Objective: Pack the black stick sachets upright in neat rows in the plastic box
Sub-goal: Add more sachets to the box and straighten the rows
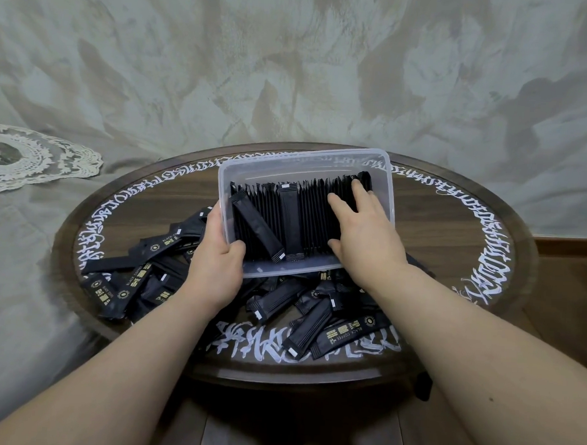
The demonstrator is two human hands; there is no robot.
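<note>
Centre of frame: the plastic box (386, 179) is tipped toward the camera, its near edge propped over the loose sachets (308, 328) on the round table (509, 233).

Left hand (215, 262) grips the box's lower-left corner, thumb hooked over the rim inside, fingers wrapped round the outside wall. Right hand (363, 232) lies flat on the packed row (316, 220) at the right of the box, fingers straight and slightly spread, pressing the sachets down and back; fingertips reach the far right end of the row. It holds nothing.

Row state: most sachets stand on edge, tightly ranked across the box. Two break the order: a slanted sachet (256, 227) lies across the left end, and a flat-faced sachet (290, 222) sits face up mid-row.

Loose stock remains in quantity at lower left and lower centre of the frame, some of it under the box. Judged well short of done.

Risks from here:
- Tilted box plus unsupported left end: if the right hand lifts, the row may fan over leftward toward the gap.
- Pressing harder could buckle or crease sachets.
- Box rests on loose sachets, so it may slide or rock if the left grip eases.
- Leaving the two stray sachets as they are would jam later rows.
</note>
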